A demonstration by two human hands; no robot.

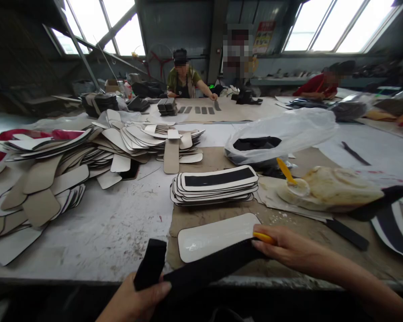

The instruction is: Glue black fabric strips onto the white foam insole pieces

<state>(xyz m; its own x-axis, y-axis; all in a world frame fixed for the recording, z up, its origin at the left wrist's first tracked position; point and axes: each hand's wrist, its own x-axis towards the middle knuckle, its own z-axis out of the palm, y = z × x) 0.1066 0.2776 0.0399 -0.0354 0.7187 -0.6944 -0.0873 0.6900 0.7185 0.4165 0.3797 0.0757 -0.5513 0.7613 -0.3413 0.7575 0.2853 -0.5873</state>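
Note:
A black fabric-like strip point(215, 267) is stretched between my two hands above the table's front edge. My left hand point(137, 297) is closed on its left part, where a free end folds upward. My right hand point(282, 246) pinches the other end and also grips a yellow tool point(264, 237), whose working end I cannot make out. Just behind the strip, a white rounded panel point(218, 235) lies flat with a wet-looking shine. Beyond it stands a stack of similar panels point(215, 190); a black strip point(218, 177) runs along the top one.
Many loose white and beige panels point(42, 208) are heaped at the left. To the right lie a cut-open plastic jug point(342, 188) holding a yellow stick point(285, 172), and a clear plastic bag point(305, 129). Co-workers sit across the table, one with a hand point(214, 96) on small grey pieces.

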